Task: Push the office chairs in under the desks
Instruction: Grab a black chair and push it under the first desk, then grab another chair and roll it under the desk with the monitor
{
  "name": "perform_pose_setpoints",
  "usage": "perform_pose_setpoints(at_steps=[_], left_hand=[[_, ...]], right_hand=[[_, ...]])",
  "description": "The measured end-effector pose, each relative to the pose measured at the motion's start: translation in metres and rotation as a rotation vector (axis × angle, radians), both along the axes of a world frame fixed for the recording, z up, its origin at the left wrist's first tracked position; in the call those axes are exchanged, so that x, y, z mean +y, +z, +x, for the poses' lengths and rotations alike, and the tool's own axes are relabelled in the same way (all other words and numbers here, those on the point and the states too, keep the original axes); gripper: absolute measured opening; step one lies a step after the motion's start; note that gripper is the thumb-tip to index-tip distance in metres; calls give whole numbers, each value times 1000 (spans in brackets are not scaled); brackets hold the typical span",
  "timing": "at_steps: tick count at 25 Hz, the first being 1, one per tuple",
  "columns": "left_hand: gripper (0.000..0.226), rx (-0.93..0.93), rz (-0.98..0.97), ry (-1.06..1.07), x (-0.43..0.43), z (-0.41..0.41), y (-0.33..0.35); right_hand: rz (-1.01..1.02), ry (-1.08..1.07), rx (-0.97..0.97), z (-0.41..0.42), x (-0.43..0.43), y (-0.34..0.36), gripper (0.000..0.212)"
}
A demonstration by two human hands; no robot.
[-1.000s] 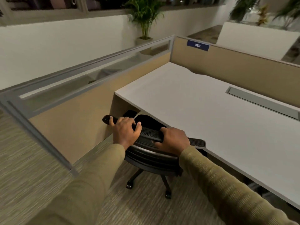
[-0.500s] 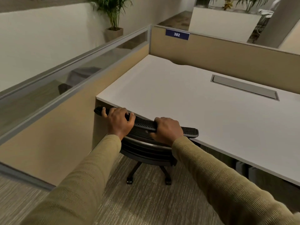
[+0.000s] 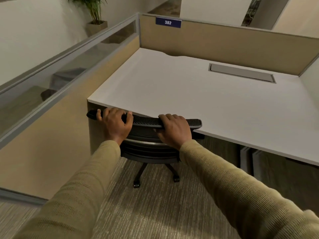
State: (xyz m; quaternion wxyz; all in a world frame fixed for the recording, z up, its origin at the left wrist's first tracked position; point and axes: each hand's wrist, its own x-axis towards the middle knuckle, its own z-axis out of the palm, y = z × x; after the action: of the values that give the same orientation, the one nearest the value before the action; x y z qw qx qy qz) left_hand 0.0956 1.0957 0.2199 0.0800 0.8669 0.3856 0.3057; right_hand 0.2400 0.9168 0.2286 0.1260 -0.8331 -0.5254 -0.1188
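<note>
- Your left hand (image 3: 116, 125) is wrapped over the top edge of the chair (image 3: 146, 135) back near its left end, fingers curled over the far side and thumb on the near side.
- Your right hand (image 3: 174, 129) clasps the same top edge further right, fingers draped over the mesh and thumb tucked beneath.
- The chair is black, with a mesh back. Its top edge lies right against the front edge of the desk (image 3: 198, 97), and its right end overlaps the desk edge from this angle. The seat is hidden beneath the desk top; two legs with casters show on the carpet (image 3: 155, 204) below your hands.
- The desk top is white, with a grey cable tray lid (image 3: 241, 73) set flush near the back.
- A tan partition (image 3: 51, 135) with a grey-framed glass strip (image 3: 57, 71) on top runs along the left, just beside the chair's left end. A desk side panel (image 3: 95, 135) stands between them.
- Another tan partition (image 3: 224, 42) closes the back of the desk and carries a blue number plate (image 3: 168, 22) reading 382.
- Under the desk to the right of the chair stand grey upright panels (image 3: 248, 159); you cannot tell what they are.
- A potted plant (image 3: 95, 14) stands by the white wall beyond the glass.
</note>
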Motion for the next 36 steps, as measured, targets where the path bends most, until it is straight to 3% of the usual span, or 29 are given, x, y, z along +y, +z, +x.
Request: perform_pose_setpoints(at_steps=[2,5,7,12,18,22,36], left_hand=[[49,15,-8,-26,-4,-4,-2],[59,40,-46,-104,-25,-13,-7],[69,46,-65,-173,-53,-16,-14],[80,114,-120,-270,-178,-27,-46],[87,405,-215,-418,-340,-102,-118],[79,503,-197,-516,-427,-146,-144],[77,636,-159,-769,-583,-258,-139]], right_hand=[[56,-29,-2,-4,-26,-9,57],[-14,-67,52,-9,-67,-17,81],[-27,-96,107,-16,-96,-23,86],[-126,-245,299,-62,-205,-61,83],[-290,-425,375,-141,-385,-120,81],[-329,-531,452,-201,-476,-143,80],[-287,-728,565,-362,-605,-149,79]])
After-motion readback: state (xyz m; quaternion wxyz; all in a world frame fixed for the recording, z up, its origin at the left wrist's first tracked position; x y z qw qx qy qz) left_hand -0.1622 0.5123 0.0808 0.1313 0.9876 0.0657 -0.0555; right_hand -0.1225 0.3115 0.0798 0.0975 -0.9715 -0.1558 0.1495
